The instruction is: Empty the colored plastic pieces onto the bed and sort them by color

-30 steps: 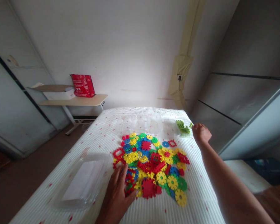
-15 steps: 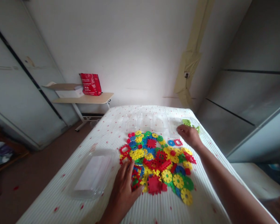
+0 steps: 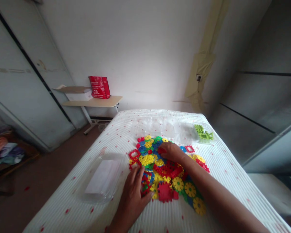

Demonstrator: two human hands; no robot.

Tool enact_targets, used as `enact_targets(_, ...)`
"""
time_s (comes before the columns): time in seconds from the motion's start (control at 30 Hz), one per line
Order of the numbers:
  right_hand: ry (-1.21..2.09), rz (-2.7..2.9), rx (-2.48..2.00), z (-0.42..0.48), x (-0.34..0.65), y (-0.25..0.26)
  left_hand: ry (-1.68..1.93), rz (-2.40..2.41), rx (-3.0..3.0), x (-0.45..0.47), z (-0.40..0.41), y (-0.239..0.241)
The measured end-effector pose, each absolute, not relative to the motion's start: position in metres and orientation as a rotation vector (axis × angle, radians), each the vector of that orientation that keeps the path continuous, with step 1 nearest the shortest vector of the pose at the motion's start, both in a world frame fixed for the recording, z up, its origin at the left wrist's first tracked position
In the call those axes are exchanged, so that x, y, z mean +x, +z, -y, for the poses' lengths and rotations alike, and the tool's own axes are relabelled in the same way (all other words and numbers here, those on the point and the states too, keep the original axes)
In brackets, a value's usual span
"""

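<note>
A pile of plastic interlocking building pieces, with yellow notched discs (image 3: 146,159), blue and green discs and red square pieces (image 3: 165,191), lies on the covered table (image 3: 157,220). My left hand (image 3: 133,194) rests at the pile's near left edge, fingers spread, its fingertips touching the pieces. My right hand (image 3: 171,151) reaches into the far middle of the pile. Its fingers are curled down on a red square piece (image 3: 161,150), partly hidden under them. The right forearm covers the pile's right side.
A clear tray (image 3: 100,181) with white paper lies on the left. Along the far side stand clear compartment trays (image 3: 155,127); the right one holds light green pieces (image 3: 203,132). Behind, a small side table (image 3: 97,102) bears a red bag (image 3: 100,87) and a white box (image 3: 79,94).
My right hand has moved left and nearer, from the clear tray by the green pieces to the red square piece in the pile. My left hand stays at the pile's edge.
</note>
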State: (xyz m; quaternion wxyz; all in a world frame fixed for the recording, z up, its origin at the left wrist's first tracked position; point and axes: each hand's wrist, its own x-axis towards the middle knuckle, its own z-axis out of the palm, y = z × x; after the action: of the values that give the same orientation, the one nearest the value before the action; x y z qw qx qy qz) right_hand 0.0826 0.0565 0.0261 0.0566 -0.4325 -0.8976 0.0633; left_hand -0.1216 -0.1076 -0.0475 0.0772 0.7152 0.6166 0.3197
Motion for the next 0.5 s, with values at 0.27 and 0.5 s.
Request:
enact_targets(0.27, 0.264, 2.770, -1.410, -0.055, 0.104, 0.051, 0.956, -1.845, 2.159, -0.120, 0.107, -0.045)
enact_targets(0.5, 0.182, 2.778, -0.982, -0.076, 0.041, 0.042, 0.908, -1.842, 2.147, -0.123, 0.108, -0.044)
